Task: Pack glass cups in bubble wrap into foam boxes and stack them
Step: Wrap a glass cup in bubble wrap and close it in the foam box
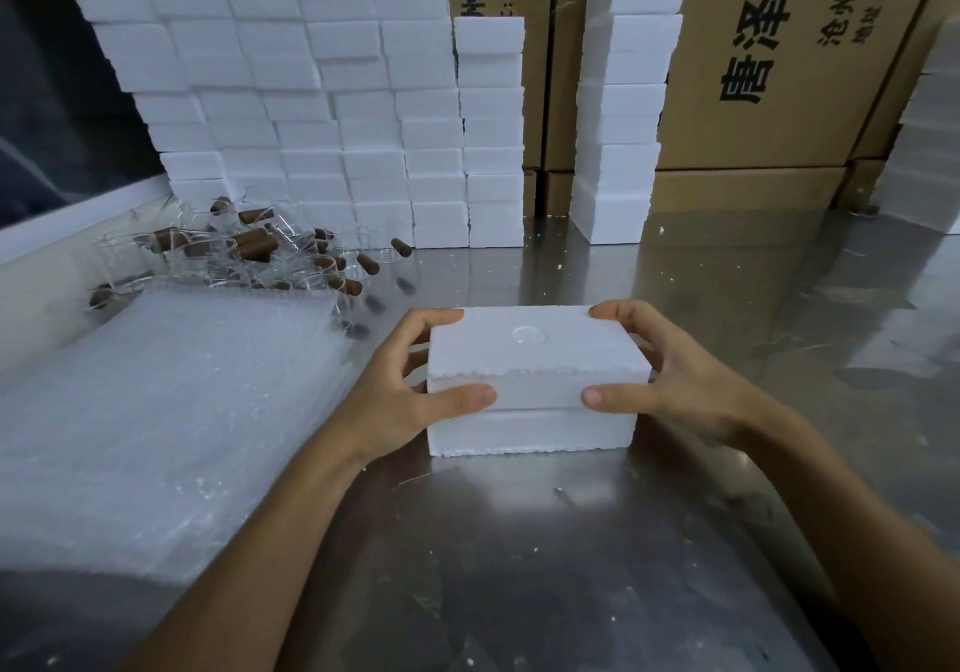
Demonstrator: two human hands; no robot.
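Steel table [519, 541] | closed foam box [530, 385], contents hidden | left hand [410, 390], right hand [670, 380] grip it

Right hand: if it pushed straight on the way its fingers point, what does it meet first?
The right hand points leftward, and its fingers already grip the foam box, so the box is first. Beyond it sits the left hand on the opposite end.
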